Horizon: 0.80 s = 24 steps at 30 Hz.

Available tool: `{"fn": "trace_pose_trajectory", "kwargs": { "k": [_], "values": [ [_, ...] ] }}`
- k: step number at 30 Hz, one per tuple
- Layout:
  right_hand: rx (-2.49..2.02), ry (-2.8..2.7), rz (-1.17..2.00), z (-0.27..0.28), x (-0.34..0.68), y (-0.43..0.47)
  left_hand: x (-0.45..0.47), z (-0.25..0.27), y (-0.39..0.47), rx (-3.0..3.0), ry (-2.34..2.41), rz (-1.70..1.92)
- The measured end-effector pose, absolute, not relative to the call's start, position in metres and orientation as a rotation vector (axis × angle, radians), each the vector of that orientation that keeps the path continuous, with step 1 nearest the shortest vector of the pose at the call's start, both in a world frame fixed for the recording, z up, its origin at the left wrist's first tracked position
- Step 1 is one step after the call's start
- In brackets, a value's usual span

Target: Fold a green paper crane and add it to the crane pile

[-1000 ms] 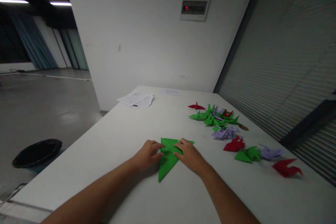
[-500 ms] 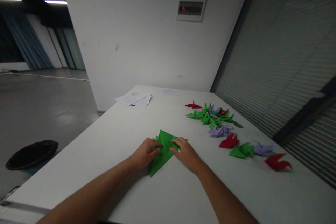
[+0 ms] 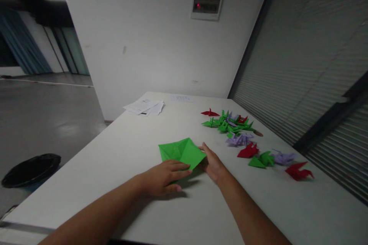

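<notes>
A sheet of green origami paper [image 3: 184,150], creased and partly unfolded, is between my hands above the white table, its right side lifted. My left hand [image 3: 166,178] reaches across the paper's near edge, fingers stretched out and touching it, thumb apart. At the right corner, my right hand [image 3: 211,164] grips the paper from the side, with some of its fingers hidden behind the sheet.
To the right lies a heap of folded paper cranes [image 3: 230,122] in green, purple and red. A nearer red crane [image 3: 299,171] is among several others. White printed sheets [image 3: 145,106] rest at the far left. A lined bin [image 3: 31,170] stands beside the table [image 3: 120,141].
The green paper has gone from a narrow folded shape to a wider, opened one. My left hand now stretches over its near edge; my right hand has turned to its right corner.
</notes>
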State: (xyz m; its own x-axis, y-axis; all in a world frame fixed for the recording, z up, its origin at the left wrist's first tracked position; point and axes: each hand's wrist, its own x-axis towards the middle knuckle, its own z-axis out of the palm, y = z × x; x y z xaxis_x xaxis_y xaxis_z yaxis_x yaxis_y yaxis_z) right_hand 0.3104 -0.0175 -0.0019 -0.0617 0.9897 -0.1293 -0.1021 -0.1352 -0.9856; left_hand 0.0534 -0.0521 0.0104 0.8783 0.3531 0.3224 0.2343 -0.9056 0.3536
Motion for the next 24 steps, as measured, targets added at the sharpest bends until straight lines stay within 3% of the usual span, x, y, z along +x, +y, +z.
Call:
{"fn": "trace_pose_trajectory", "kwargs": {
  "k": [6,12,19,24],
  "values": [
    [-1.222,-0.997,1.411,0.003,0.322,-0.02,0.058,0.005,-0.056,2.814,0.488,0.401],
    [-1.351,-1.241,1.298,-0.006,0.332,-0.014,0.058,0.006,-0.058,2.784,0.494,0.412],
    [-1.619,-1.893,0.649,-0.008,0.335,-0.013,0.054,0.005,-0.054,2.767,0.546,0.433],
    [-1.627,-2.111,0.464,-0.005,0.341,-0.015,0.048,-0.003,-0.045,2.801,0.956,0.394]
  ]
}}
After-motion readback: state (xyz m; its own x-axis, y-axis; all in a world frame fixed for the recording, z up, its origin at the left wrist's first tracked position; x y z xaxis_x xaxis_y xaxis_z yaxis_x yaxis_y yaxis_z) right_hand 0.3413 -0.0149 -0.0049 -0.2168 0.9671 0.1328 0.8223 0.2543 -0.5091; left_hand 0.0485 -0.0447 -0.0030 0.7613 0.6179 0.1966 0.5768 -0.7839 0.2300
